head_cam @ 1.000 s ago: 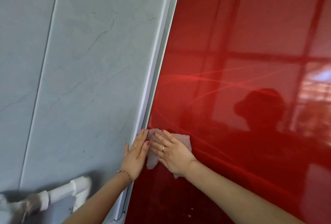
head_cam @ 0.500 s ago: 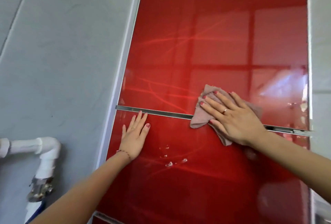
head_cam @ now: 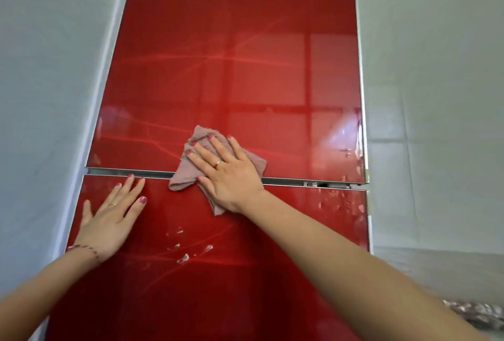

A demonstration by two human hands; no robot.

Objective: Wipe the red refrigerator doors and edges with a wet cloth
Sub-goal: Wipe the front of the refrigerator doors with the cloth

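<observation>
A: Right hand (head_cam: 231, 174), fingers (head_cam: 211, 147) spread flat, palm down on the cloth (head_cam: 191, 174). Pressing, not pinching. The cloth sticks out past the fingertips above and below the heel of the palm.

B: Left?

A: Left hand (head_cam: 113, 220) also splayed open, holding nothing, flat on the lower door (head_cam: 245, 286). Fingertips just touch the metal seam (head_cam: 131, 172). Bracing, I'd say.

B: Where's the cloth against the doors?

A: Straddling the seam. Most of it is on the upper door (head_cam: 240, 68), with one corner hanging onto the lower one. The seam's long axis runs sideways, straight under the right palm.

B: So what does the next stroke turn on?

A: Direction along that seam. To the right of the right fingers, a long unwiped stretch runs out to the hinge end (head_cam: 332, 184), and there are white smears (head_cam: 338, 204) near that far edge. To the left it's a short run, and the left hand is in the way.

B: Anything below?

A: Whitish spots (head_cam: 185, 256) on the lower door, below and between both wrists, about equally close to either hand, but only the right has the cloth.

B: Guess?

A: Sweep right along the seam, or drop down to the spots. Can't tell which.
</observation>
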